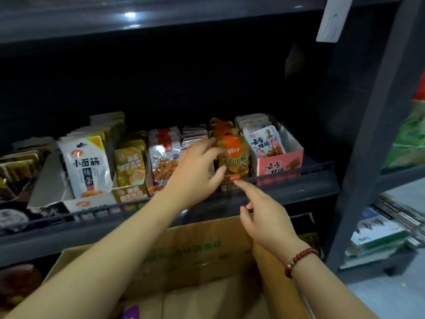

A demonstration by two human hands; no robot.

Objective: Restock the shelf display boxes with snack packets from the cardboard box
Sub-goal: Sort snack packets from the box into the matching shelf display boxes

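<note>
A row of display boxes with upright snack packets stands on the dark shelf (pixel 287 194). My left hand (pixel 195 176) reaches over the shelf rail and holds the left edge of a gold and orange packet (pixel 236 160), thumb on its front and fingers at its top corner. That packet stands at the front of its row, beside the pink display box (pixel 280 164) of white packets. My right hand (pixel 264 215) hovers just below the rail, index finger stretched toward the packet's bottom edge and holding nothing. The open cardboard box (pixel 184 249) sits under both arms.
Further left on the shelf stand white packets (pixel 86 166), yellow packets (pixel 131 166) and orange-topped packets (pixel 163 162) in their boxes. A low wire rail (pixel 299 174) runs along the shelf front. A grey upright post (pixel 368 157) stands right, with stacked goods beyond it.
</note>
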